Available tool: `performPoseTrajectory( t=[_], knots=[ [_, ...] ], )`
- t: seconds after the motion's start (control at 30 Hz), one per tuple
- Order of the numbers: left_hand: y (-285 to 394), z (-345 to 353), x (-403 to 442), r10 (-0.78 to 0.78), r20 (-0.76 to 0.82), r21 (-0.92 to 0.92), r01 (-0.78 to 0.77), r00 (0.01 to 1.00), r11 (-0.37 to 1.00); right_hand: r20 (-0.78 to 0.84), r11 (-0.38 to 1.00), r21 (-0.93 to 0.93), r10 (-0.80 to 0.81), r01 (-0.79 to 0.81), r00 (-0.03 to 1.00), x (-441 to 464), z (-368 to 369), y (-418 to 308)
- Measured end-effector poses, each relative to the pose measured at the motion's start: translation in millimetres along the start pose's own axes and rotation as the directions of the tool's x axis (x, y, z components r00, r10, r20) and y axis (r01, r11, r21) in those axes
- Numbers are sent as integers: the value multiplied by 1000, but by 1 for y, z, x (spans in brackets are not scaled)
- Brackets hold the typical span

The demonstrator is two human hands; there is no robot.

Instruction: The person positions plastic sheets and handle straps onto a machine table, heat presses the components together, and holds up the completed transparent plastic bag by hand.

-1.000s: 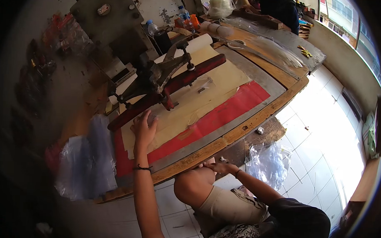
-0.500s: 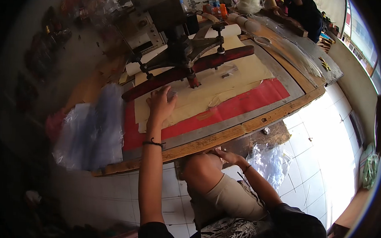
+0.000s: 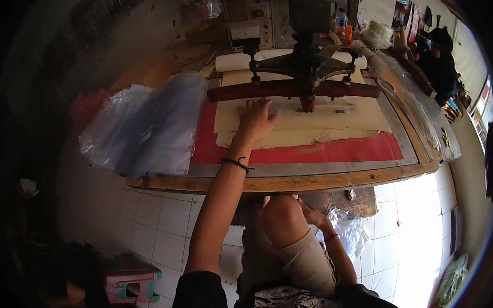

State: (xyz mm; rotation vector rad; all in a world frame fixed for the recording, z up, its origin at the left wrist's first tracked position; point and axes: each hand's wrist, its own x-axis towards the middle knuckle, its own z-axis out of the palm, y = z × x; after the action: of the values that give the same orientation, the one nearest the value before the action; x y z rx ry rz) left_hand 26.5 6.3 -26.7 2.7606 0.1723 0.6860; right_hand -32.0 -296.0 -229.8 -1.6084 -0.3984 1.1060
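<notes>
The left hand is touching the yellow sheet, fingers spread. The right hand is lying nearer, grip unclear.

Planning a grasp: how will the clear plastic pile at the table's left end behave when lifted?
Probably floppy: the plastic pile shows wrinkled, thin-looking edges. Likely slippery, since glare streaks suggest a smooth surface; layers may slide apart. Perhaps light for its size, as it looks like see-through film.
</notes>
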Motion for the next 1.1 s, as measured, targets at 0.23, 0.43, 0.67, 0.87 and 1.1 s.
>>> performPoseTrajectory(
  t=[0.23,0.43,0.67,0.87,1.1],
  knots=[
    [1,3,-4,-24,2,35,24,1000,999,-39,990,4,-142,143,989,-32,20,-52],
    [3,2,-5,-30,-60,21,32,998,999,-18,914,-396,-106,90,994,14,9,7],
    [2,21,-2,-44,-124,14,46,991,999,435,815,-339,-307,469,847,-96,-9,-146],
    [3,26,-2,-57,-115,-9,56,992,998,99,577,-570,-658,585,746,-125,-135,-198],
    [4,22,-3,-50,-120,-26,47,991,999,-6,171,-968,-746,183,666,-64,-153,-270]
  ],
)
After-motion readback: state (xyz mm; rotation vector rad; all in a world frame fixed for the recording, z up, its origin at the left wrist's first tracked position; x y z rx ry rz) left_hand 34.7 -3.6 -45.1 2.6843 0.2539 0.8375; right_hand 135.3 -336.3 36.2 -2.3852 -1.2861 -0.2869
